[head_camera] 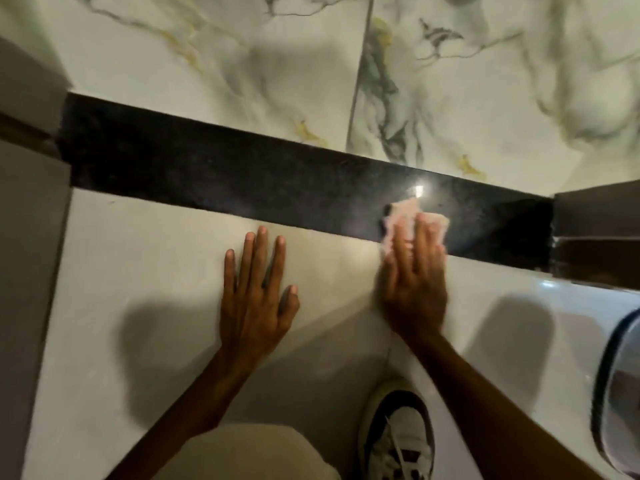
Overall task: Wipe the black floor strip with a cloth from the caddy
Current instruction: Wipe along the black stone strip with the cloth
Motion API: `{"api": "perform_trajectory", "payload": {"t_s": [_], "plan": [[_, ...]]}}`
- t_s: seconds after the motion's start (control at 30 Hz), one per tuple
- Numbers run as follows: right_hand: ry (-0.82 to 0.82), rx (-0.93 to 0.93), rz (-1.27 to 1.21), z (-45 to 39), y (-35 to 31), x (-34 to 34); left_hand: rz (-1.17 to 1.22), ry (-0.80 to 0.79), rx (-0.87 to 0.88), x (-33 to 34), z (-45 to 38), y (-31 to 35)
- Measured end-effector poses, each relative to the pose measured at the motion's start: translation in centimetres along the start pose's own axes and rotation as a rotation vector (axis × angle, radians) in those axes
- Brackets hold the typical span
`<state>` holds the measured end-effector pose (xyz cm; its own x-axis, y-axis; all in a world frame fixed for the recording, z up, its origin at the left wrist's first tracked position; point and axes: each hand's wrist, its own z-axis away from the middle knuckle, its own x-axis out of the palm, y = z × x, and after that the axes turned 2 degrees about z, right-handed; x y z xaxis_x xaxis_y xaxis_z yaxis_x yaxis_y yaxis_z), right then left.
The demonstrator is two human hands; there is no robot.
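Note:
A glossy black floor strip (242, 174) runs across the view from upper left to right, between marble tiles and plain white tiles. My right hand (414, 289) lies flat on a pale pink cloth (403, 214), pressing it onto the strip's near edge right of centre; the hand is blurred. Part of the cloth sticks out beyond the fingertips. My left hand (258, 296) rests flat on the white tile (138, 271) just below the strip, fingers spread, holding nothing.
Dark door frame posts stand at the strip's left end (31, 109) and right end (595, 230). A rounded container with a dark rim (616, 386) sits at the right edge. My white shoe (398, 438) and bent knee are below the hands.

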<state>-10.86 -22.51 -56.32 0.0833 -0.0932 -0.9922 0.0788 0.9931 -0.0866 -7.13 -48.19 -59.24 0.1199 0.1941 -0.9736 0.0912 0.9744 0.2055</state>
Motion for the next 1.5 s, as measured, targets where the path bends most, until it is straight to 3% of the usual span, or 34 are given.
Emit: {"api": "perform_trajectory", "payload": {"t_s": [0.1,0.17,0.3,0.37,0.43,0.57,0.73,0.83,0.97,1.1,1.27,1.33,1.43,1.5], "plan": [[0.044,0.280,0.073,-3.6,5.4,-0.5,0.025,-0.011,0.112,0.9,-0.7,2.4],[0.091,0.370,0.063,-8.2,6.2,-0.5,0.051,-0.014,0.193,1.5,-1.1,4.0],[0.101,0.090,0.003,-13.0,3.5,0.0,0.061,-0.029,0.314,2.4,-2.3,6.1],[0.119,-0.062,-0.033,-10.0,3.4,-0.1,0.057,-0.037,0.348,2.1,-2.6,6.8],[0.083,-0.083,-0.055,-4.8,4.8,-0.6,0.043,-0.055,0.374,1.6,-2.9,7.4],[0.021,0.093,0.003,0.9,11.1,-0.9,0.023,-0.091,0.411,1.7,-2.9,8.1],[0.128,0.384,0.054,-6.8,14.1,-0.7,0.022,-0.080,0.434,2.3,-3.2,7.6],[0.152,0.344,0.005,-10.7,10.9,-0.6,0.022,-0.080,0.418,2.1,-3.2,7.8],[0.092,0.152,-0.045,-3.2,8.0,-0.2,0.043,-0.096,0.412,1.3,-3.3,8.1],[0.104,0.325,-0.033,1.5,11.2,-0.3,0.040,-0.099,0.408,1.4,-3.2,8.3],[0.215,0.525,-0.020,-6.8,13.0,-0.2,0.026,-0.065,0.431,2.0,-3.2,7.8],[0.173,0.418,-0.063,-9.1,11.9,-0.1,0.026,-0.058,0.436,2.2,-3.2,7.8],[0.072,0.079,-0.056,-7.1,9.6,0.5,0.021,-0.071,0.444,2.3,-3.4,7.6],[0.066,0.090,-0.160,-3.0,8.8,0.2,0.002,-0.108,0.439,2.0,-3.5,7.7]]}}
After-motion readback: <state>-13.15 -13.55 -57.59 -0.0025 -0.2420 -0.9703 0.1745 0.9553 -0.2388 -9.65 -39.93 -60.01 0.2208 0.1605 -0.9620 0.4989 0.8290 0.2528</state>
